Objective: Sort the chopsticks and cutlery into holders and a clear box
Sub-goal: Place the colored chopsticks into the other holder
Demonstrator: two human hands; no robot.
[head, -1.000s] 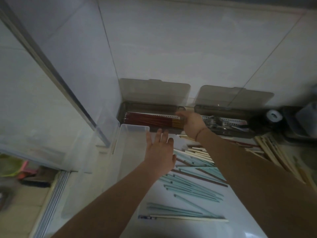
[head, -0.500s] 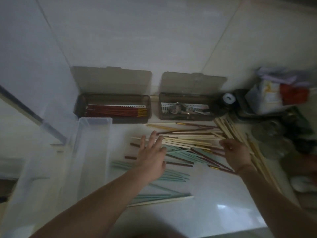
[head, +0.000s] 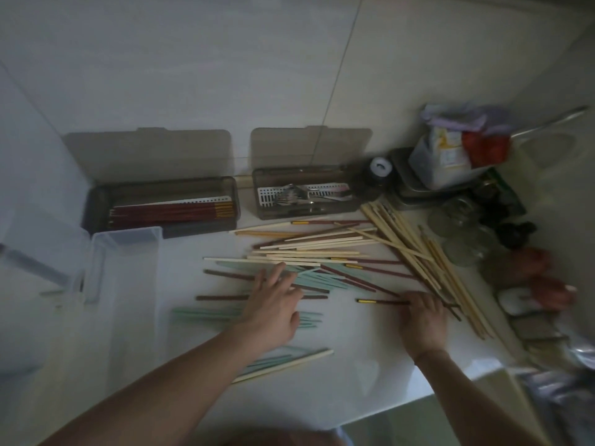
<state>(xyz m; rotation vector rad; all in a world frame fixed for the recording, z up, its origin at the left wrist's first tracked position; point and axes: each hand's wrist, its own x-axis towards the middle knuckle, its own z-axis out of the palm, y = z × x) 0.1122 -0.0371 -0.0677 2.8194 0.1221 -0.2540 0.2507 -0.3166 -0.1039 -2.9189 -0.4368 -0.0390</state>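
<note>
Sorting is maybe a third done, I'd guess. The left holder (head: 161,204) already has a neat row of red chopsticks (head: 170,211) lying lengthwise, lid up against the wall so it stays out of the way. The right holder (head: 306,194) has the cutlery (head: 296,197) on its white insert, lid up too. The clear box (head: 125,284) sits just in front of the left holder and looks empty so far, probably waiting for the teal sticks (head: 309,278) or the pale ones (head: 306,252).

The rest is a loose pile on the counter (head: 354,365). The left hand (head: 273,307) lies flat on the teal ones, fingers spread and straight, likely pinning them so they don't roll. The right hand (head: 423,320) has its fingers curled onto a red stick (head: 383,301) with a gold band, near the bamboo bunch (head: 418,252). Looks like a pinch, and that one should join its mates in the left holder.
</note>
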